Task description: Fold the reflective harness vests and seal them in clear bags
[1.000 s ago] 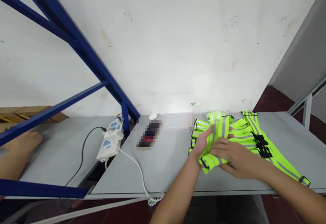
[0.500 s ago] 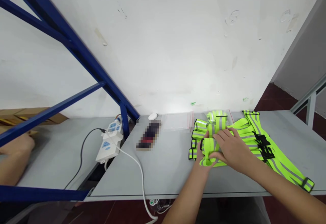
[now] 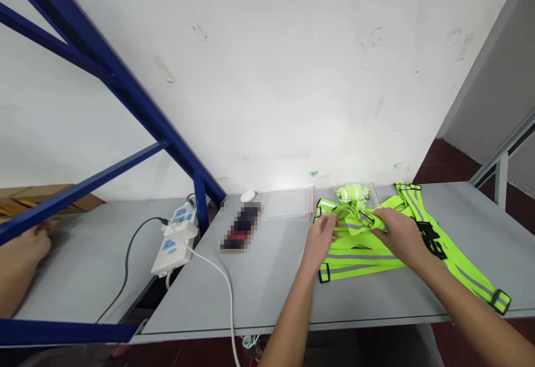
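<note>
A neon-yellow reflective strap vest (image 3: 355, 255) lies partly spread on the grey table (image 3: 271, 289). My left hand (image 3: 321, 240) pinches its left upper edge, fingers closed on the fabric. My right hand (image 3: 395, 232) grips a bunched part of the same vest near the middle. More yellow vests (image 3: 455, 261) with black buckles trail to the right, and a folded one (image 3: 353, 192) sits behind by the wall.
A clear plastic bag (image 3: 288, 206) lies by the wall, beside a blurred dark object (image 3: 241, 226) and a small white disc (image 3: 248, 195). A white power strip (image 3: 171, 234) with cables sits left. Blue shelf beams (image 3: 125, 99) cross the left. Another person's hand (image 3: 20, 255) rests at far left.
The folded bundle that both hands pressed together has been pulled open and spread flatter on the table. My hands moved apart and farther from me. The other person's hand shifted slightly.
</note>
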Demonstrator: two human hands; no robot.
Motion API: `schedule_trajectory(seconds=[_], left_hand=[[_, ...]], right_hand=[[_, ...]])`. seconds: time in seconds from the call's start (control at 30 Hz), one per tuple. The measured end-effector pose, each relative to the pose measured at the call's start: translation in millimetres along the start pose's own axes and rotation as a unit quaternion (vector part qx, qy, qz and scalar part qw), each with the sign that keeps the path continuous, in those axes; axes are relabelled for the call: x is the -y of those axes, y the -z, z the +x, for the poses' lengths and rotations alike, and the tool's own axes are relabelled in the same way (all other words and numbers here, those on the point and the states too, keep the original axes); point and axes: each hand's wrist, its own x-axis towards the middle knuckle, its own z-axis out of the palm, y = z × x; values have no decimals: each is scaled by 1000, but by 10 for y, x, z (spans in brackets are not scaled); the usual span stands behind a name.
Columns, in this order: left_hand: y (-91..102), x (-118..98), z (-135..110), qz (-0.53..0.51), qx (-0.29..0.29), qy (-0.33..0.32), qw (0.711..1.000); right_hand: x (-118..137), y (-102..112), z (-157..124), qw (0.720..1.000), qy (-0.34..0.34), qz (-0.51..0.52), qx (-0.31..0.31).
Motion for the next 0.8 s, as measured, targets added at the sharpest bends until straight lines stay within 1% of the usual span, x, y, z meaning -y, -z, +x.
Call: schedule_trajectory(seconds=[0.07,0.1,0.17,0.27,0.33,0.4,0.47,0.6,0.67,0.73,0.8], left_hand=[[-14,-72,-106,40,5,-106,994],[-40,-108,-141,50,22,-142,988],[-114,-164,-170,66,47,-177,981],[-226,-209,-155,79,8,-228,970],[-277,-234,-142,53,-2,-251,967],[-302,-266,-132,-1,4,-235,972],[-300,-301,-118,-60,21,-199,978],[-243,-353,-71,-140,93,-161,972],[-217,-373,-57,-139,118,-151,972],[-207,-398,-58,-113,127,-143,975],[-216,-428,-72,-90,134,-140,977]], right_hand=[[-26,104,88,997,-57,28,36],[-30,161,141,994,-82,49,61],[-31,267,250,983,-113,88,111],[-35,377,399,967,-126,138,172],[-35,419,483,959,-127,167,189],[-25,449,555,952,-123,209,186],[-6,479,613,943,-120,260,172],[15,531,681,914,-110,353,168],[-1,546,696,898,-111,390,168],[-33,556,710,886,-120,418,163],[-72,561,722,872,-124,442,173]])
